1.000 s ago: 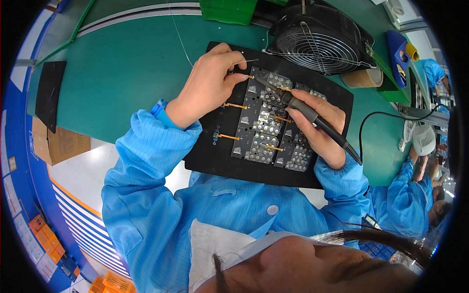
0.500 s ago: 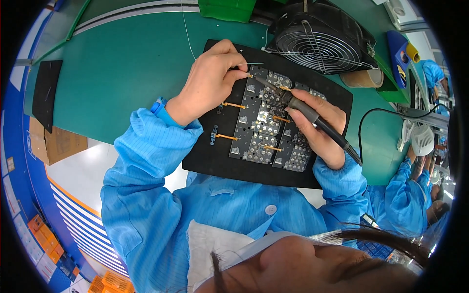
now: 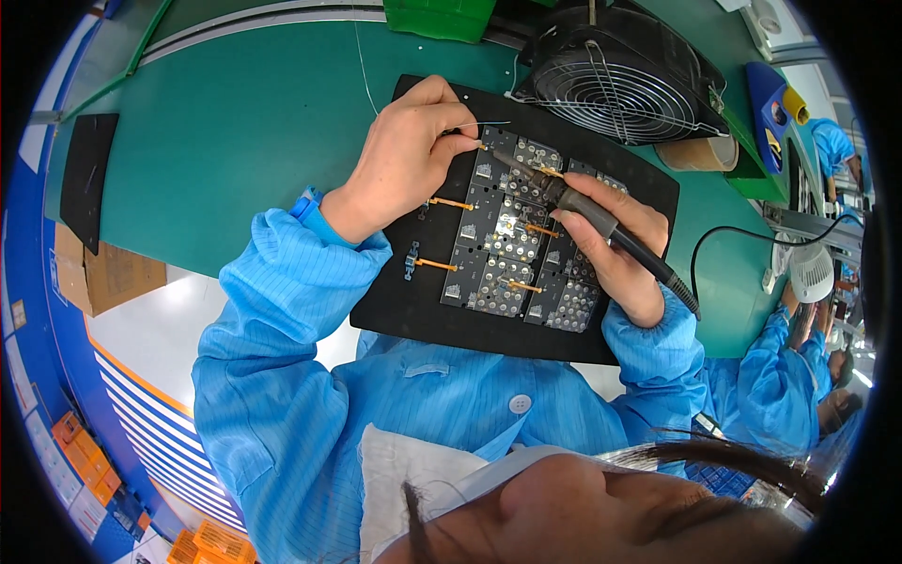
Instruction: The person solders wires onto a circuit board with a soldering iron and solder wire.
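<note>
My left hand (image 3: 409,150) is closed, with a thin solder wire (image 3: 493,122) running through it and out past the fingers. The thumb and forefinger also pinch at a small part by the upper left board edge; its shape is mostly hidden. My right hand (image 3: 620,230) is wrapped round a soldering iron (image 3: 601,224), its tip pointing toward my left fingertips. Beneath both hands lie dark circuit boards (image 3: 473,221) in joined panels, covered with round metallic spots. Orange flex strips (image 3: 437,264) stick out from them, one ending in a small blue connector (image 3: 411,261).
The boards rest on a black mat (image 3: 395,315) over a green table (image 3: 244,122). A black fan with a wire guard (image 3: 615,89) stands at the back right, near a brown round tub (image 3: 700,152). The iron's black cord (image 3: 719,230) loops to the right. Co-workers in blue sit farther right.
The soldering iron has drawn back very slightly from my left fingertips. My left hand keeps its place and its pinch.
</note>
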The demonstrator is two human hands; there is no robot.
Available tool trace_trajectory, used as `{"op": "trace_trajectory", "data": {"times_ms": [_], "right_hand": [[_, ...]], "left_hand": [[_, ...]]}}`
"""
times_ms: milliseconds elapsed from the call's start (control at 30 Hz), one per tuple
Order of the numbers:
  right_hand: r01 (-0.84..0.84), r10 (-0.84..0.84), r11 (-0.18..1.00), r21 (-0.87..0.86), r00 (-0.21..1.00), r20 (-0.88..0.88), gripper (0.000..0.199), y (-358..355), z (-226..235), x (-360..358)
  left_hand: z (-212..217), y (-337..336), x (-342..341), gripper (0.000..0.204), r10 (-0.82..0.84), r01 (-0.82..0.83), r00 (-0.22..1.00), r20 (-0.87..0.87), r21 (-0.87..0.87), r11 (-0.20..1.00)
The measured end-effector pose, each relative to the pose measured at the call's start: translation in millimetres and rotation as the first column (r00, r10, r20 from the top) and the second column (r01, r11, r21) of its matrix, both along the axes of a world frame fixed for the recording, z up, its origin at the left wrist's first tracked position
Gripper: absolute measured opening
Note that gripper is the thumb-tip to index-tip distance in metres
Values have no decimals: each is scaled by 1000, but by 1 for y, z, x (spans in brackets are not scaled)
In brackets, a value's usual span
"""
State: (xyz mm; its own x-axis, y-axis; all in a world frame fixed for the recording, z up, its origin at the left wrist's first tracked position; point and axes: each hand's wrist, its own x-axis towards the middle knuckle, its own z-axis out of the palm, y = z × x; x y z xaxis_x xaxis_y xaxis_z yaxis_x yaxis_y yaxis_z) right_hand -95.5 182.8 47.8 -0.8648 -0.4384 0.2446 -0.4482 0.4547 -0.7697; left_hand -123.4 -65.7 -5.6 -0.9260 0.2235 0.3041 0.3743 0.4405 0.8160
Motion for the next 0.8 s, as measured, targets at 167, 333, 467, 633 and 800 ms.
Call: {"op": "trace_trajectory", "data": {"times_ms": [167, 333, 467, 633, 800], "right_hand": [[-11, 11, 1000, -23, 1000, 11, 36, 1, -2, 0], [2, -2, 999, -32, 1000, 11, 35, 2, -2, 0], [-12, 13, 1000, -25, 999, 46, 35, 2, 0, 0], [-9, 9, 1000, -15, 1000, 4, 35, 1, -1, 0], [-10, 11, 999, -40, 999, 39, 34, 2, -2, 1]], "left_hand": [[-1, 0, 0, 10, -1, 1, 1000, 1, 17, 1000], [1, 0, 1, 11, 2, -2, 1000, -11, 9, 1000], [0, 1, 1, 11, 3, -3, 1000, -17, 16, 1000], [0, 0, 1, 10, 3, -2, 1000, -26, 19, 1000], [1, 0, 1, 10, 5, -4, 1000, -27, 15, 1000]]}}
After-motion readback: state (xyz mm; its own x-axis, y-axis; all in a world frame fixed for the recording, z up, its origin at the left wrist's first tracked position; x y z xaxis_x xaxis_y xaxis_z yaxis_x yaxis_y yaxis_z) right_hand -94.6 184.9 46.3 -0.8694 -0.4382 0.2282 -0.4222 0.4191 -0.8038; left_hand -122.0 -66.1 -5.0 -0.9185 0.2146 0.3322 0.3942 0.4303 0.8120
